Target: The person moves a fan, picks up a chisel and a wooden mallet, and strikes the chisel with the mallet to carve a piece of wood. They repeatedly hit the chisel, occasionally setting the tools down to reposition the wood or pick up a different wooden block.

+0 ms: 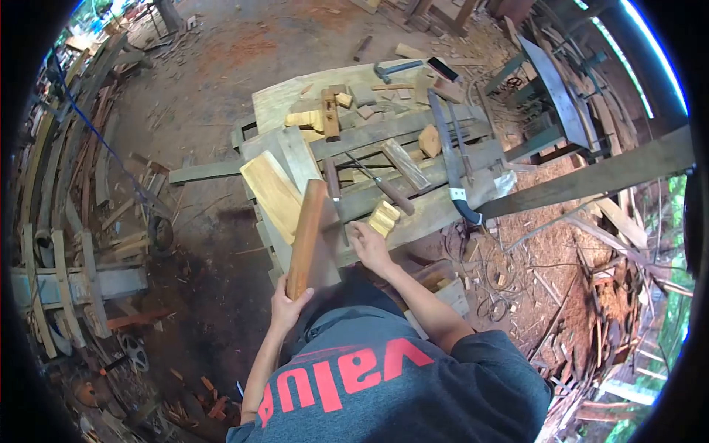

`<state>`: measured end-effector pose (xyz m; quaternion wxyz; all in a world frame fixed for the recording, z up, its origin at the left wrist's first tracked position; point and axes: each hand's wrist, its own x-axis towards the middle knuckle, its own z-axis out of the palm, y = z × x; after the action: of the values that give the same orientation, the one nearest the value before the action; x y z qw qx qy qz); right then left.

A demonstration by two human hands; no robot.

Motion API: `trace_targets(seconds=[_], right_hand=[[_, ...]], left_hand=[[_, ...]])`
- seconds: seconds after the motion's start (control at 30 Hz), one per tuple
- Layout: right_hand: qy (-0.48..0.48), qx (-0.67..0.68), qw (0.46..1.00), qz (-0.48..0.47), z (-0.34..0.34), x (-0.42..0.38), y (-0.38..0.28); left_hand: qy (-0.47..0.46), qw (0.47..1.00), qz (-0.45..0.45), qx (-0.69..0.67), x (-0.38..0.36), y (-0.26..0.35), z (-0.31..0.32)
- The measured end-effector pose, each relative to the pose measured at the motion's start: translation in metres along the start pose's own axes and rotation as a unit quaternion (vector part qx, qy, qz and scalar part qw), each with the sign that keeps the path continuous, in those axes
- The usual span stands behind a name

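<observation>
My left hand (pixel 288 306) is wrapped round the lower end of a long reddish-brown wooden bar (pixel 306 236), which slants up and away from me over the bench. To its right, my right hand (pixel 371 249) has its fingers curled in; what they pinch, if anything, is too small to make out. A yellow carved wooden block (pixel 384 218) lies just beyond that hand. Pale boards (pixel 272 193) lie under and left of the bar. Further off is a wooden-handled chisel (pixel 395 196), beside a framed flat wooden piece (pixel 405 165).
The slatted workbench (pixel 436 214) also bears a wooden hand plane (pixel 330 117), a hammer (pixel 399 69), a phone (pixel 443 69) and a long curved tool with a dark handle (pixel 447 148). A metal-topped machine (pixel 554 92) and a long beam (pixel 591 177) stand right. Stacked timber (pixel 63 155) lines the left.
</observation>
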<state>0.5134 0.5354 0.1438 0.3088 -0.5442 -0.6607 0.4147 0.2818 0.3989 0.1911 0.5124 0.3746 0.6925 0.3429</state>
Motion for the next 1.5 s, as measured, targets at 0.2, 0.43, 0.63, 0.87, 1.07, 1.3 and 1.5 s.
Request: trace_targets(seconds=[0.2,0.43,0.63,0.87,1.07,1.3,1.5], right_hand=[[-0.093,-0.293,0.910,-0.277,-0.061,-0.039,-0.080],[-0.240,-0.359,0.886,-0.168,-0.096,-0.038,0.010],[-0.074,-0.284,0.953,0.077,-0.159,0.023,0.058],[-0.004,-0.328,0.941,0.080,-0.167,0.175,0.116],[-0.089,-0.363,0.927,0.027,-0.157,0.201,0.134],[-0.014,-0.260,0.962,0.077,-0.231,0.204,0.127],[0.135,-0.328,0.912,0.207,-0.363,0.242,0.179]], left_hand=[[-0.075,0.946,0.068,0.308,0.010,0.043,0.031],[-0.241,0.864,0.235,0.375,0.041,0.098,0.092],[0.008,0.952,0.249,0.179,0.100,0.075,0.134],[-0.015,0.908,0.070,0.412,0.133,0.090,0.218],[0.018,0.886,0.005,0.464,0.145,0.070,0.256],[0.030,0.867,-0.016,0.497,0.152,0.055,0.263],[0.046,0.861,-0.033,0.506,0.155,0.056,0.267]])
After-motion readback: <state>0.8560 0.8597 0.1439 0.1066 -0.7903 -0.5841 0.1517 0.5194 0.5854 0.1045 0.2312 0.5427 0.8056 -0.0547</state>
